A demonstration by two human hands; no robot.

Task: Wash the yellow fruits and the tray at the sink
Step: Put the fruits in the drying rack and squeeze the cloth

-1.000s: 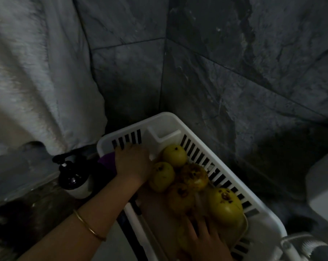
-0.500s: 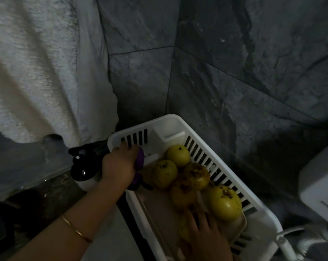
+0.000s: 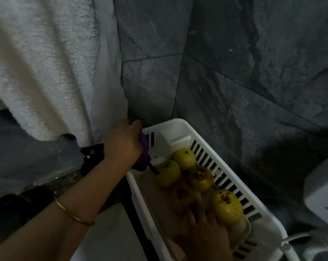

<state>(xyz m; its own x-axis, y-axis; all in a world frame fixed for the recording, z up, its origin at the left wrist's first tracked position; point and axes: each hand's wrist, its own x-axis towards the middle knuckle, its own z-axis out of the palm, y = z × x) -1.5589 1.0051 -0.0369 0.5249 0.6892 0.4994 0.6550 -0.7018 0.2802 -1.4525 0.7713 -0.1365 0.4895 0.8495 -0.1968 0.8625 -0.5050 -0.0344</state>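
Inside the white basket (image 3: 180,122) the yellow fruits (image 3: 185,157) lie heaped on the tray (image 3: 155,194), with the right hand (image 3: 206,238) spread flat against them. The left hand (image 3: 121,142) grips a purple object (image 3: 144,146) at the basket's far corner. The fruits look round, bruised and likely to roll, so cup each one.

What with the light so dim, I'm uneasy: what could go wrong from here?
1. The yellow fruits lie piled loose on the tray inside the white basket; the right hand, spread among them, might nudge one off.
2. The left hand grips a purple tool whose dark tip points at a fruit; it could nick it.
3. The black pump bottle stands close behind that wrist and could be knocked over.
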